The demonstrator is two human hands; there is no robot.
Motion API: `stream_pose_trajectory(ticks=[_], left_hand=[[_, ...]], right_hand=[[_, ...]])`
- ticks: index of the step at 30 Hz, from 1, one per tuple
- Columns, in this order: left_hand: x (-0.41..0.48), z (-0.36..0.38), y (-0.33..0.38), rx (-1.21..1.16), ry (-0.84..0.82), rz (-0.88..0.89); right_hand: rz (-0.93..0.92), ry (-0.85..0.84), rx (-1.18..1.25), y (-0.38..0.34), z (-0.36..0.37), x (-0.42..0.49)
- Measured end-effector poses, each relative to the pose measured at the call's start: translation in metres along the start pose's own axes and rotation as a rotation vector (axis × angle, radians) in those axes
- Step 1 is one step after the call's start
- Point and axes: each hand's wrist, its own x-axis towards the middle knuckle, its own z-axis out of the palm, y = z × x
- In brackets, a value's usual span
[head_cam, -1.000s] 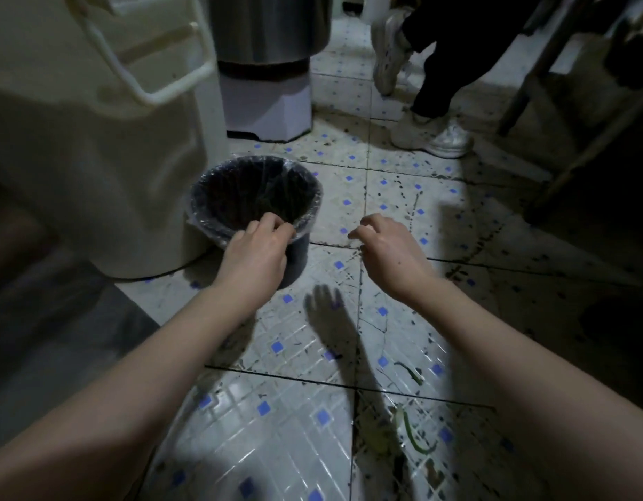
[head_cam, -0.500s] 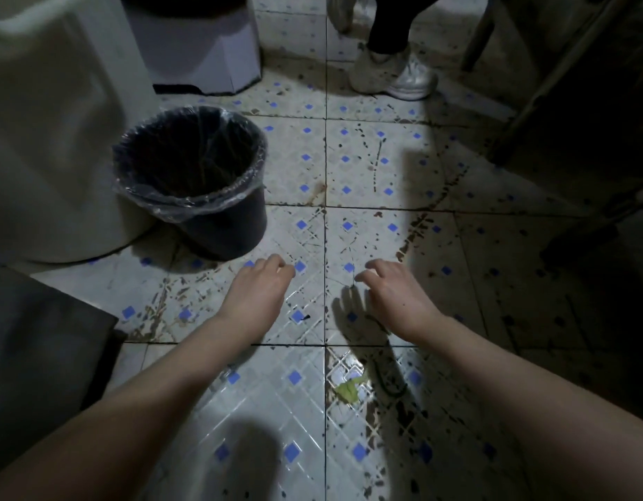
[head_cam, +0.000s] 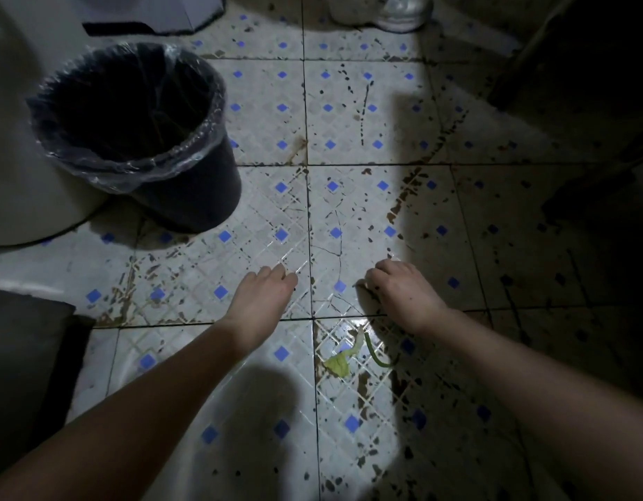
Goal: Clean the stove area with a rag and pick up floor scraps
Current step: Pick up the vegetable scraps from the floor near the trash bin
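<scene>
Moving away from the bin [head_cam: 139, 132], left hand [head_cam: 262, 298] and right hand [head_cam: 403, 294], fingers loosely curled and empty, are reaching past the leaf scrap [head_cam: 338, 365], risking missing it.

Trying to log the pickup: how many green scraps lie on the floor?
2. A pale leaf piece lies on the tile below the right hand; a thin green stem curves just right of it. Dark edges may hide more.

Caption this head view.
Left hand and right hand low over stained tiles; leaf scrap by the right wrist, lined bin beyond.
</scene>
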Motion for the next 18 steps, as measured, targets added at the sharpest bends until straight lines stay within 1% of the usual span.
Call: stream_pose_trajectory(ticks=[6,12,18], left_hand=[[0.007,0.012,0.0,-0.005,-0.018,-0.022],[0.015,0.015,0.002,-0.009,-0.04,-0.048],[0.018,0.013,0.008,0.008,-0.087,-0.074]], right_hand=[[0.0,-0.022,0.019,0.001,0.015,0.007],[0.017,0.039,0.026,0.0,0.021,0.013],[0.02,0.022,0.002,0.0,0.022,0.012]])
